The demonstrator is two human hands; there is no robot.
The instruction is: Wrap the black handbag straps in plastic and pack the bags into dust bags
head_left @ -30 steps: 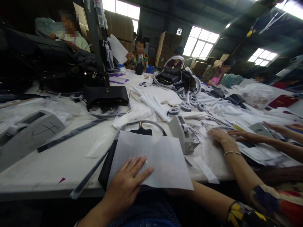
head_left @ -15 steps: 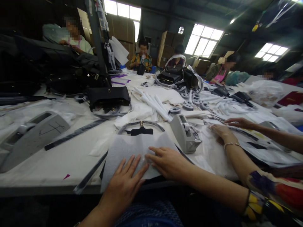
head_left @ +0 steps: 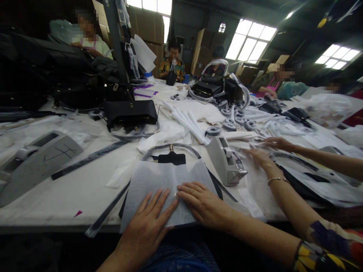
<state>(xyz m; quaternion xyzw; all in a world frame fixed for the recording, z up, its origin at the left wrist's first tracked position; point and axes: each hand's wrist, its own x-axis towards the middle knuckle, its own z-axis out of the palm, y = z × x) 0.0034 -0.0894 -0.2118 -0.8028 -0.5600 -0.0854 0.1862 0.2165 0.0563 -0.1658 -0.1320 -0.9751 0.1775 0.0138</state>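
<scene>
A white sheet of thin wrapping paper (head_left: 159, 181) lies over a flat black bag (head_left: 171, 158) at the table's near edge. Only the bag's top tab, a brass clasp and its wrapped curved handle (head_left: 159, 149) show beyond the paper. My left hand (head_left: 147, 223) rests flat on the lower part of the sheet, fingers spread. My right hand (head_left: 202, 202) lies flat next to it on the sheet's right half, fingers stretched toward the left hand's fingertips. Neither hand holds anything.
A grey tape dispenser (head_left: 227, 158) stands right of the bag, another (head_left: 36, 160) at far left. A neighbour's two hands (head_left: 263, 155) work on wrapped bags at the right. Black handbags (head_left: 130, 113), white paper rolls (head_left: 188, 126) and tape rings crowd the table's far half. Several people sit opposite.
My right hand came up from below the table edge onto the paper beside the left hand. The sheet's loose right side now lies folded in over the bag.
</scene>
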